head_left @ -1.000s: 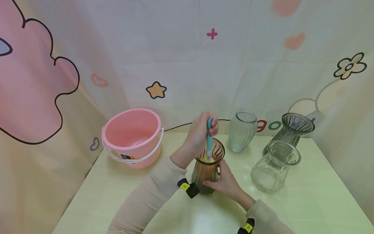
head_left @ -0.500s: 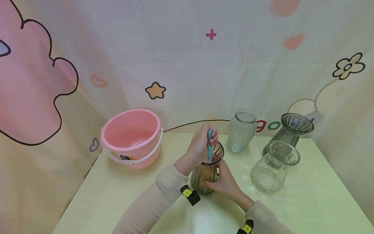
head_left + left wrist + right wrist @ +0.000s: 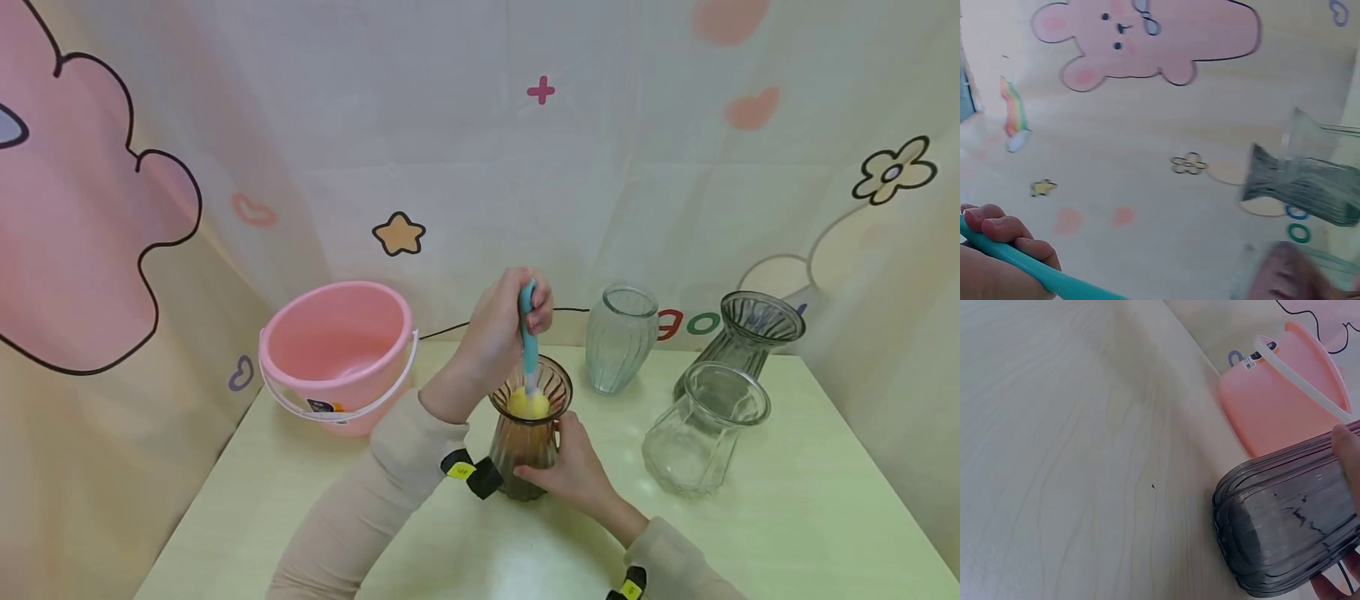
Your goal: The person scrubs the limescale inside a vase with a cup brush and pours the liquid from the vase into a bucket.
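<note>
My left hand (image 3: 491, 329) grips the teal handle of a bottle brush (image 3: 530, 354) and holds it nearly upright over a brownish, ribbed glass vase (image 3: 517, 467). The brush's yellow sponge head (image 3: 527, 404) sits at the vase's flared mouth. Low on the vase's right side, my right hand (image 3: 576, 467) holds it with thumb and fingers. The left wrist view shows fingers (image 3: 1004, 228) wrapped around the teal handle (image 3: 1054, 278). In the right wrist view the vase's ribbed base (image 3: 1285, 519) looks dark grey, with fingers at its sides.
A pink bucket (image 3: 390, 400) with a white handle stands on the table (image 3: 787, 500) at the left. To the right are a pale glass vase (image 3: 618, 350), a dark grey vase (image 3: 731, 354) and a clear vase (image 3: 690, 446). A printed curtain (image 3: 465, 167) hangs behind.
My left hand first lowered the brush deeper into the vase, then raised it, so the yellow sponge now shows at the mouth. The right hand keeps its hold on the vase.
</note>
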Motion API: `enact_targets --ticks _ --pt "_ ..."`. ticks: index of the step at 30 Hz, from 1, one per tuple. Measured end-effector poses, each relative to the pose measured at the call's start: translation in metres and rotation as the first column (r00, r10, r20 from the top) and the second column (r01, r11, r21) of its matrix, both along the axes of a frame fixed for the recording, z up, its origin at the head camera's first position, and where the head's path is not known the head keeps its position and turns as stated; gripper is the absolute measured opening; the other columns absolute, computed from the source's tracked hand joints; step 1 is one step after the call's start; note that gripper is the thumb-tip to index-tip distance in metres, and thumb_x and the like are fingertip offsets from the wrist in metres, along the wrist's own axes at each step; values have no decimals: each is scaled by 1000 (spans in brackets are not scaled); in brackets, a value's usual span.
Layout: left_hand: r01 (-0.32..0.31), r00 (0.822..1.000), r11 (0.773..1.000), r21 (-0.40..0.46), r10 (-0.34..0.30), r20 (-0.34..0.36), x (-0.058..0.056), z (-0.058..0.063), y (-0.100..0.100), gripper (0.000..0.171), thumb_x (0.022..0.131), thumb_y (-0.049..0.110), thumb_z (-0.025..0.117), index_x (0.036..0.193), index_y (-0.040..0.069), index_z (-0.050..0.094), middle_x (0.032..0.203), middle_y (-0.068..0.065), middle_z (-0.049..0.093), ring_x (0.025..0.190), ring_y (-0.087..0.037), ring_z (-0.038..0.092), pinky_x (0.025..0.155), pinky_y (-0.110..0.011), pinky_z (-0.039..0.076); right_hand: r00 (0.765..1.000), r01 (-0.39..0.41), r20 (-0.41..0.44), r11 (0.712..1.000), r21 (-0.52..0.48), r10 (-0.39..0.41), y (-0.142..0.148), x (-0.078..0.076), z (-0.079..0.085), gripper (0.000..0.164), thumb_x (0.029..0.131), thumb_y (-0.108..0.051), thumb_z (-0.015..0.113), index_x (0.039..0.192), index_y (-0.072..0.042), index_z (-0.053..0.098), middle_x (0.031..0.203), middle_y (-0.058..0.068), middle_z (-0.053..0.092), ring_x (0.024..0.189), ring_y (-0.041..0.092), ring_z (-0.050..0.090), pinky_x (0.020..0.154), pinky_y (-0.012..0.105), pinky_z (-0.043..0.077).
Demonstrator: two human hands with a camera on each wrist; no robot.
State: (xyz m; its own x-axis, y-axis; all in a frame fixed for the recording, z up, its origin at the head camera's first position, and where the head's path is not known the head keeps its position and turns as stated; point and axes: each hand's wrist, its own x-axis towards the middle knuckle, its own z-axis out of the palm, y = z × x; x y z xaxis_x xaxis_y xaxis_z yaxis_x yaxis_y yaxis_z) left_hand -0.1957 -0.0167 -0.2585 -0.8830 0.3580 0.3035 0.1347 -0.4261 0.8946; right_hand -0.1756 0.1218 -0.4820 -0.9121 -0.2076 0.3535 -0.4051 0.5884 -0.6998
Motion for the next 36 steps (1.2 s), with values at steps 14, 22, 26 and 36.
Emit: enact_targets --ticks 14,22,26,36 --pt "-98 995 989 106 101 -21 2 -3 -7 28 91 14 27 65 9 35 57 3 31 51 -12 28 54 -23 25 998 59 -12 998 15 -59 -7 1 3 88 58 -32 86 125 -4 36 115 11 46 105 26 48 86 42 45" --pt "-79 994 996 -52 83 75 -9 -50 9 30 93 15 28 65 8 36 55 2 32 51 -12 30 56 -25 26 998 68 13 997 18 -69 -7 2 3 86 59 -32 85 124 -4 36 111 11 47 101 26 48 84 41 44" --pt "-28 997 992 -124 37 69 -14 -64 14 28 93 12 26 67 7 35 56 1 32 53 -13 30 56 -25 28 998 60 -18 998 3 -60 -8 3 3 83 59 -31 85 121 -4 37 109 10 46 97 24 47 81 39 43" --pt "-5 998 984 -177 15 54 -1 -51 9 26 91 11 26 66 7 33 57 0 32 55 -14 31 56 -23 30 967 -215 110 969 -122 229 5 -4 2 87 72 -28 78 137 -10 22 132 9 36 120 23 39 96 43 37"
